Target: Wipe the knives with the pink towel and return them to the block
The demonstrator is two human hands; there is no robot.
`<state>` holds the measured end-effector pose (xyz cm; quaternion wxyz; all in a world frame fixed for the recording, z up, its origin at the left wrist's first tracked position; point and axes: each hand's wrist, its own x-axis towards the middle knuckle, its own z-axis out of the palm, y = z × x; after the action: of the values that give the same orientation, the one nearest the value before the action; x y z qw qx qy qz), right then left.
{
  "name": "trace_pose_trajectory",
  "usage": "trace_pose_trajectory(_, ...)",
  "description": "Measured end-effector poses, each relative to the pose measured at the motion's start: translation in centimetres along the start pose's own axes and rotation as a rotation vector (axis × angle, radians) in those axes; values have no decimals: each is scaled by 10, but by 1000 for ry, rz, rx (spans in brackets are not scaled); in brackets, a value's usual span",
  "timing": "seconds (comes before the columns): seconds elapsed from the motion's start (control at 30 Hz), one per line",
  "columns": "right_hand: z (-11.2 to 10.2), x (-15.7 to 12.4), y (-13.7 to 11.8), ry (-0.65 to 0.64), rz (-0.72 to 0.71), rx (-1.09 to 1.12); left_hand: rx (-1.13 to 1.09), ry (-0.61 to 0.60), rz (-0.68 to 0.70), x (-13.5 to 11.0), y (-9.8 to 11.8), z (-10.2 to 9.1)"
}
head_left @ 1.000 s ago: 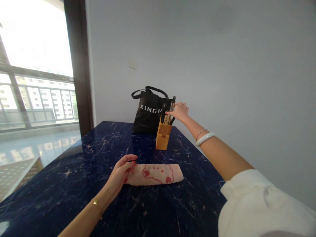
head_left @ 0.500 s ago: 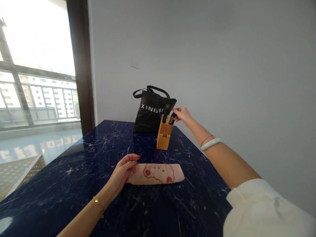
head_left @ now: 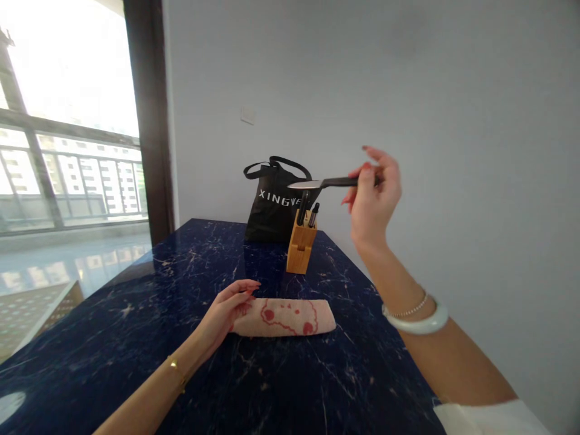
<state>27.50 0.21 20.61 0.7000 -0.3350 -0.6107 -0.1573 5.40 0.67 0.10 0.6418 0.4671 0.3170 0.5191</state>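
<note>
Raised at the right, my right hand is closed around the black handle of a small knife, its blade pointing left and nearly level. Below the blade stands a wooden knife block with a few black handles upright in its slots. A folded pink towel with a red animal drawing lies flat in front of the block. At the towel's left end rests my left hand, fingers around that end and closed on it.
Behind the block, a black tote bag with white lettering stands against the grey wall. Everything sits on a dark blue marbled table. A pale perforated piece of furniture is beside its left edge, near a window.
My right hand has drawn the knife out of the block, lifting it up and towards me on the right. My left hand stays on the towel.
</note>
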Motion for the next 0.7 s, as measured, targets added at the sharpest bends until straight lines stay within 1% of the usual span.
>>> trace_pose_trajectory(0.07,12,-50,-10,-203,234,205,18,-75,28,-4,1,5)
trace_pose_trajectory(0.13,30,-105,-14,-330,461,357,-32,-151,53,-7,2,12)
trace_pose_trajectory(0.17,39,-131,-16,-368,511,374,-95,-177,62,-7,2,15)
trace_pose_trajectory(0.2,48,-154,-17,-366,518,350,-174,-182,62,-8,3,17)
trace_pose_trajectory(0.23,57,-173,-19,-371,520,345,-253,-163,52,-7,5,18)
trace_pose_trajectory(0.3,70,-199,-22,-427,498,386,-364,-56,-15,-5,8,15)
trace_pose_trajectory(0.37,77,-212,-25,-498,453,375,-452,119,-92,1,11,5)
trace_pose_trajectory(0.4,79,-215,-26,-535,426,336,-502,216,-103,4,12,-3)
trace_pose_trajectory(0.47,79,-220,-27,-654,369,207,-570,402,-35,11,14,-19)
trace_pose_trajectory(0.5,78,-223,-27,-737,336,129,-573,460,9,14,15,-27)
trace_pose_trajectory(0.53,77,-227,-27,-842,291,56,-557,501,53,16,16,-33)
trace_pose_trajectory(0.6,75,-235,-27,-1038,165,-72,-479,510,104,18,15,-39)
trace_pose_trajectory(0.63,74,-239,-27,-1102,81,-123,-435,498,112,18,15,-40)
trace_pose_trajectory(0.7,73,-241,-24,-1169,-77,-193,-343,447,93,16,12,-37)
